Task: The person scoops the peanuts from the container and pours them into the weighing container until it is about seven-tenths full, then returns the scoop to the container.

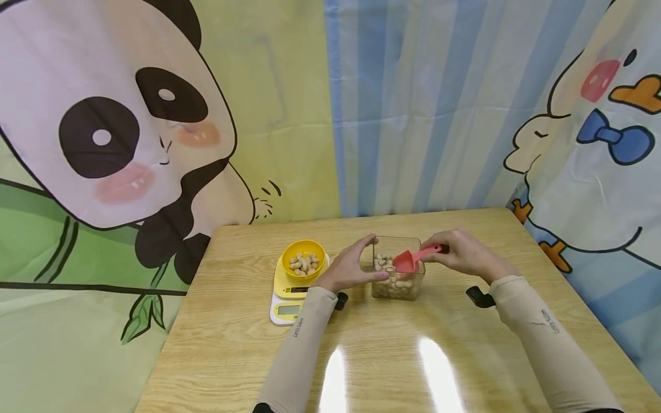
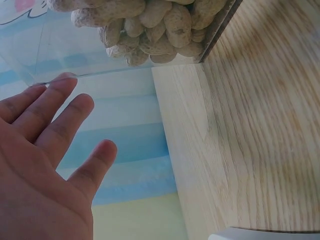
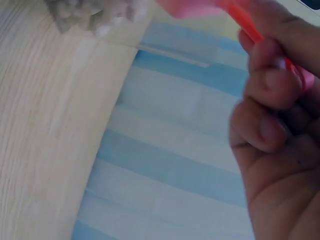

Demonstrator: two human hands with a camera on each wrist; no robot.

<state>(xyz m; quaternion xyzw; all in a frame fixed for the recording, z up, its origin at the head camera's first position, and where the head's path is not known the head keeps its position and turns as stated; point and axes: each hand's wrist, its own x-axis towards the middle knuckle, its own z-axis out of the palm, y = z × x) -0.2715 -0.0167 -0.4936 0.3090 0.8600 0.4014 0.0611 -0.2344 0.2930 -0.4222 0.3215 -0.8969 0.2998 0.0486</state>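
A clear square container with peanuts in it stands on the table. My left hand holds it at its left side, thumb across the front and fingertips at the back left rim; in the left wrist view the other fingers are spread. My right hand grips the handle of a pink scoop, whose head is down inside the container by the peanuts. In the right wrist view the fingers curl round the scoop's handle, and its head is cut off by the frame's top.
To the left, a yellow bowl holding several peanuts sits on a yellow and white kitchen scale. The wooden table ends at a cartoon-printed curtain behind.
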